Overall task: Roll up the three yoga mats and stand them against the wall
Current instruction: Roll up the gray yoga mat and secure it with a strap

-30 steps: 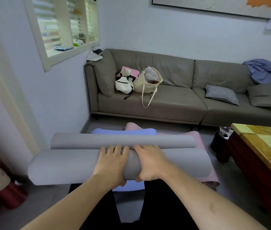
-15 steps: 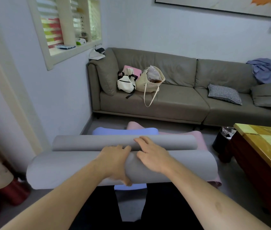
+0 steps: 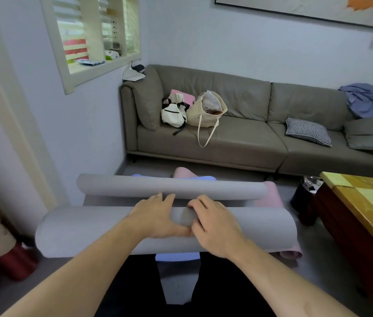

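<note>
Both hands have crept forward over the grey foam yoga mat (image 3: 89, 227), left hand (image 3: 155, 216) and right hand (image 3: 213, 225) fingers curled gripping its thick roll mid-floor, keeping it tight; the far end curls loose.

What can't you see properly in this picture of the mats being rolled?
Head view:
- Blue mat: mostly hidden under the grey mat.
- Pink mat: partly covered by the grey one.
- Left hand and right hand: palms hidden, so the grip is unclear.
- Painting: cut off by the top edge.
</note>
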Demonstrator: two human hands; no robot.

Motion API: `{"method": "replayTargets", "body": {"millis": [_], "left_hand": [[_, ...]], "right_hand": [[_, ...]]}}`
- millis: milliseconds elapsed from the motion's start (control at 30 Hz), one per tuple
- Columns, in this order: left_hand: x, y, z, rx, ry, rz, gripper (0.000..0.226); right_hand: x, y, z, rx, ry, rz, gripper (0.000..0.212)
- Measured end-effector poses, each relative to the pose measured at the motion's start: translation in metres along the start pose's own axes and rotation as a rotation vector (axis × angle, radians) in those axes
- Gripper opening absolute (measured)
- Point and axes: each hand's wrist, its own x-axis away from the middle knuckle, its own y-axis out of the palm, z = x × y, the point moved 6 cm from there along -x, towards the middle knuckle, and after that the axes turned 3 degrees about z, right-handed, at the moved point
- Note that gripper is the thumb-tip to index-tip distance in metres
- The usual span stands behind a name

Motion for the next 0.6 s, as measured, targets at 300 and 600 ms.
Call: {"method": "replayTargets", "body": {"millis": [300, 600], "left_hand": [[0.004, -0.006, -0.001, 0.058, 0.060, 0.045, 0.142], [0.014, 0.024, 0.009, -0.329, 0.193, 0.322, 0.110]], "right_hand": [[-0.004, 0.016, 0.007, 0.258, -0.016, -0.326, 0.125], [-0.026, 0.014, 0.011, 0.166, 0.053, -0.320, 0.093]]}}
